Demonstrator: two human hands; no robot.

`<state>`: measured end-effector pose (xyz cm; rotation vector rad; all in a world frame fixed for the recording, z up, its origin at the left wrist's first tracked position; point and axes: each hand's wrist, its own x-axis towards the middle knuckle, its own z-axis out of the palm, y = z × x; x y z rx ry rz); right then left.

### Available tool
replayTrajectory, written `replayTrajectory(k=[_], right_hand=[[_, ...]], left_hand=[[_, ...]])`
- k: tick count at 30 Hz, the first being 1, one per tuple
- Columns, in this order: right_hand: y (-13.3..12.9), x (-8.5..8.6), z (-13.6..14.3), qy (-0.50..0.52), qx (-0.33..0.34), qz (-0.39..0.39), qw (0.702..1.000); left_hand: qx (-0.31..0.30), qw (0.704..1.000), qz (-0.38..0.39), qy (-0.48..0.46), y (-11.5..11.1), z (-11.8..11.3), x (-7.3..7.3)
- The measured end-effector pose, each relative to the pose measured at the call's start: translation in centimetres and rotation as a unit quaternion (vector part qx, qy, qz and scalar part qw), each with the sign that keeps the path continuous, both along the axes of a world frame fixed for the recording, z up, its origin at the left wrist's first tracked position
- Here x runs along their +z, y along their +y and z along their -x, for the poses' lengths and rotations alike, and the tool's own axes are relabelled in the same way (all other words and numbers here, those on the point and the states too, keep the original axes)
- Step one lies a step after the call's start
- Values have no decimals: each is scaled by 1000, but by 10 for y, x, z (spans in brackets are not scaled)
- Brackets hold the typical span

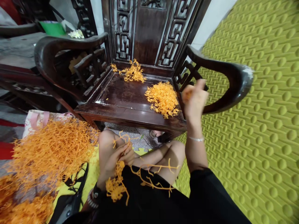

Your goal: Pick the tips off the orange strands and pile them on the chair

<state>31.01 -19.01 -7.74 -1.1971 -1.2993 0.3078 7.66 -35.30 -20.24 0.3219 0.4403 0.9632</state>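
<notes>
Stems (153,186): orange, branched, over the black clothing (158,205); could snag there and snap if tugged.
Left hand (121,155): fingers clamped on stems; a slack pinch might drop them.
Right hand (195,102): blurred beside the armrest (243,77); cannot tell its fingers' state.
Pile (163,98): orange, near the seat's (126,96) right edge; a careless brush could spill it.

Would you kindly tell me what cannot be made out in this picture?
All in the head view:
- Bare right hand: motion blur leaves its grip and contents unclear.
- Thin orange branching strands: fingers of the bare left hand hide the held part.
- Small pale-pink thing: the dark carved wooden chair partly hides it.
- Orange heap in the bottom left corner: cut off by the picture's edges.
</notes>
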Motion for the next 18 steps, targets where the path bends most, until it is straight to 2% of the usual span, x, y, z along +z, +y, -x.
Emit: replayTrajectory(k=[2, 5, 8, 11, 13, 15, 16, 18], right_hand=[[43, -22, 4, -171, -17, 57, 983], [88, -60, -4, -208, 0, 108, 972], [101, -86, -17, -207, 19, 131, 969], [82, -90, -22, -190, 23, 27, 981], [53, -81, -18, -150, 21, -61, 987], [13, -70, -8, -112, 58, -92, 988], [-9, -66, -1, -106, 110, -85, 985], [-51, -63, 19, -144, 272, -51, 950]], left_hand=[[29, 999, -16, -18, 10, -5, 9], [121, 992, -1, -16, 20, -11, 22], [208, 977, 35, -21, 27, -12, 29], [254, 964, 24, -76, 32, -9, 29], [262, 959, 6, -111, 35, -7, 27], [267, 954, -5, -133, 38, -7, 27], [272, 952, -7, -139, 40, -8, 28], [289, 951, -2, -113, 44, -10, 29]])
